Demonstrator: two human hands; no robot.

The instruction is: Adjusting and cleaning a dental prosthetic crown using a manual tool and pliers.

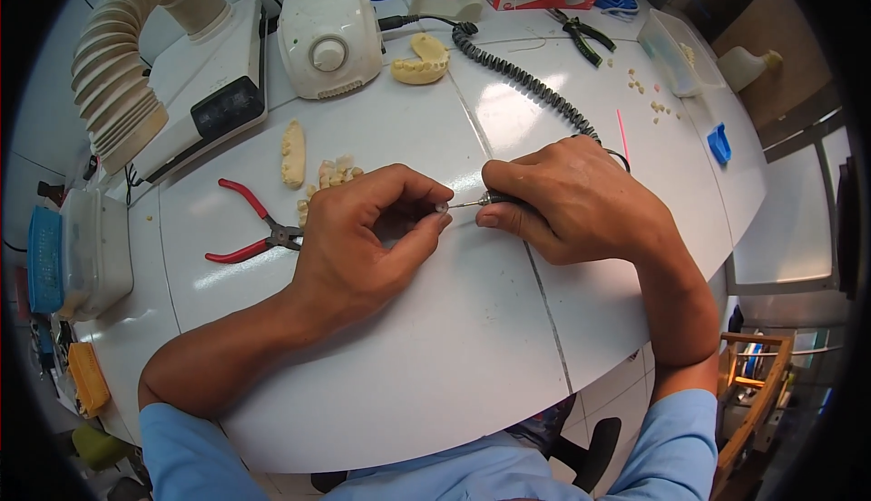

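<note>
My left hand [349,233] is closed in a pinch, thumb and forefinger holding a small whitish piece that looks like a tooth crown [442,208]. My right hand [581,202] grips a dark rotary handpiece [497,197], its thin metal bur pointing left. The bur's tip reaches the tooth crown at my left fingertips; whether they touch I cannot tell. Behind my left hand lie several loose cream-coloured teeth [337,173], partly hidden by it. A narrow dental cast [293,154] lies just beyond them. Red-handled pliers [243,252] rest left of that hand, handles spread.
A white control box with a dial [330,40] and a ribbed suction hose [113,57] stand at the back left. A coiled cord [522,79] runs towards my right hand. Nearby are a horseshoe-shaped cast [422,64], black-green pliers [585,38], a clear box [671,52] and a pink stick [623,134].
</note>
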